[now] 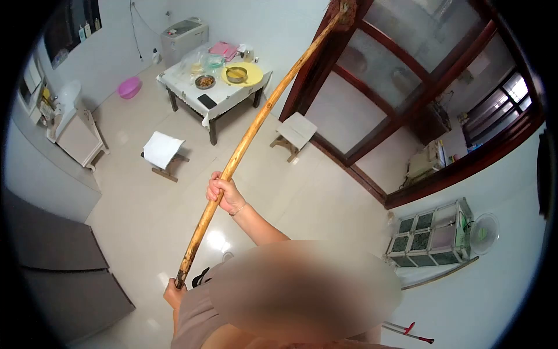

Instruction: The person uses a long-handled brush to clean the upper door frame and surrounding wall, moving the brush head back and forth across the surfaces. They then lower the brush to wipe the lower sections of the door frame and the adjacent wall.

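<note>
A long, slightly bent wooden pole (247,136) runs diagonally up through the head view. Its far end meets a rough brown bundle (347,13) at the top corner of the dark red door frame (318,58). My right hand (224,193), with a bracelet at the wrist, is wrapped round the pole's middle. Lower down, my left hand (174,294) closes on the dark butt end, its fingers partly hidden. A blurred oval covers part of my body below the right forearm.
A cloth-covered table (182,82) holds bowls, a yellow mat and a phone. Two low stools (163,149) (297,129) stand near it. A pink basin (129,88) lies by the wall. Right are a tiled rack (429,234) and glazed door panels (349,99); left, dark grey panels (61,241).
</note>
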A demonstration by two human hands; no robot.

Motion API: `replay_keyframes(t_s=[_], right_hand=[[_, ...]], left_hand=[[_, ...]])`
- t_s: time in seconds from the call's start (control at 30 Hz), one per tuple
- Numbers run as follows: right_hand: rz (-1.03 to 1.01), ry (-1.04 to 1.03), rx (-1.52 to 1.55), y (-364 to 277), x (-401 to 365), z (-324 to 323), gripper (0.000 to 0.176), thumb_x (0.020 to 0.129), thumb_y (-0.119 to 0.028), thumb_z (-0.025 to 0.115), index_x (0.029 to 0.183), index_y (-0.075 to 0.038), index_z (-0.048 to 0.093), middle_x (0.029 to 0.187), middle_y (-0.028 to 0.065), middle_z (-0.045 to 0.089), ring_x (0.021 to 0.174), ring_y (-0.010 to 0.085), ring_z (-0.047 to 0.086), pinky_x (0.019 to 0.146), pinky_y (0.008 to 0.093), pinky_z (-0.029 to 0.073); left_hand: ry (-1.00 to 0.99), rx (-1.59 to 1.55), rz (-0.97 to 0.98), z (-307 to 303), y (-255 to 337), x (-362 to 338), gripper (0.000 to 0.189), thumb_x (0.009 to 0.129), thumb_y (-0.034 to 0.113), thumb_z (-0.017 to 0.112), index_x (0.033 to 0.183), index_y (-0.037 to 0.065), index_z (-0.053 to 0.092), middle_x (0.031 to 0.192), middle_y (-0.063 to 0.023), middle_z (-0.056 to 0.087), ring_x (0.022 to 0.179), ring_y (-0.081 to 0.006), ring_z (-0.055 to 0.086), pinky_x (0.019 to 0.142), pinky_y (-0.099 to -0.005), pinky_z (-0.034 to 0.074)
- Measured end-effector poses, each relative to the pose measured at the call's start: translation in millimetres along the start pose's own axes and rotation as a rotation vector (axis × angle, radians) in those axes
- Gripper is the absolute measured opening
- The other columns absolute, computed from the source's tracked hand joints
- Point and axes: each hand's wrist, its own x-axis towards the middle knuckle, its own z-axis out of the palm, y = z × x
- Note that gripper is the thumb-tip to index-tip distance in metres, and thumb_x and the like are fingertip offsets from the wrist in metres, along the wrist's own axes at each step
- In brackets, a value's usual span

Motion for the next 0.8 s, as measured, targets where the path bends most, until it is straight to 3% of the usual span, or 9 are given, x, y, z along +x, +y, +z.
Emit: replay_keyframes(t_s=[0.07,0.43,0.5,0.6,0.7,0.8], right_hand=[[0.038,0.015,0.054,10.7,-9.3,-8.2,0.011,0.077,-0.005,0.048,0.087,-0.01,0.048,0.053,0.0009,0.04,0.045,0.0164,0.043,0.048,0.0313,0.037],[0.204,0.057,0.295,71.2,-35.6,-87.0,0.014,0.07,-0.008,0.05,0.084,-0.011,0.052,0.048,-0.0005,0.04,0.043,0.0153,0.038,0.053,0.0304,0.035],[0.232,0.167,0.352,73.6,-38.7,-101.2,0.014,0.07,-0.009,0.049,0.083,-0.011,0.052,0.048,-0.0006,0.038,0.043,0.0144,0.037,0.053,0.0303,0.035],[0.246,0.294,0.34,76.3,-44.7,-123.4,0.003,0.069,-0.009,0.048,0.069,-0.012,0.047,0.047,-0.0007,0.036,0.042,0.0146,0.035,0.051,0.03,0.035],[0.297,0.3,0.321,94.4,-60.3,-151.9,0.016,0.068,-0.01,0.049,0.056,-0.013,0.039,0.047,0.0004,0.036,0.043,0.0165,0.036,0.051,0.031,0.035],[0.412,0.383,0.254,113.2,-88.3,-134.5,0.016,0.067,-0.01,0.049,0.056,-0.013,0.039,0.048,0.0017,0.037,0.046,0.0185,0.039,0.054,0.0328,0.037]], left_hand=[[-0.032,0.004,-0.042,2.6,-21.3,-11.5,0.016,0.065,0.01,0.066,0.073,0.004,0.054,0.061,-0.0172,0.057,0.056,-0.0349,0.057,0.052,-0.0394,0.044],[-0.054,0.218,-0.054,-21.7,-10.7,-40.0,0.024,0.066,0.02,0.063,0.064,0.003,0.046,0.053,-0.0175,0.049,0.049,-0.0344,0.051,0.046,-0.0386,0.038],[-0.045,0.267,0.02,-23.8,-2.3,-42.8,0.027,0.067,0.022,0.062,0.062,0.003,0.043,0.052,-0.0165,0.047,0.048,-0.035,0.049,0.045,-0.0404,0.036],[-0.041,0.253,0.008,-24.9,0.8,-50.6,0.026,0.068,0.022,0.062,0.062,0.003,0.045,0.052,-0.0165,0.048,0.049,-0.035,0.049,0.046,-0.0407,0.037],[-0.073,0.224,-0.052,-17.7,-24.0,-65.5,0.026,0.069,0.023,0.063,0.063,0.003,0.047,0.053,-0.0164,0.05,0.05,-0.0349,0.05,0.047,-0.0412,0.038],[-0.127,0.17,-0.171,-8.9,-52.9,-79.1,0.026,0.07,0.024,0.063,0.064,0.003,0.05,0.054,-0.0163,0.051,0.051,-0.0348,0.051,0.048,-0.0417,0.039]])
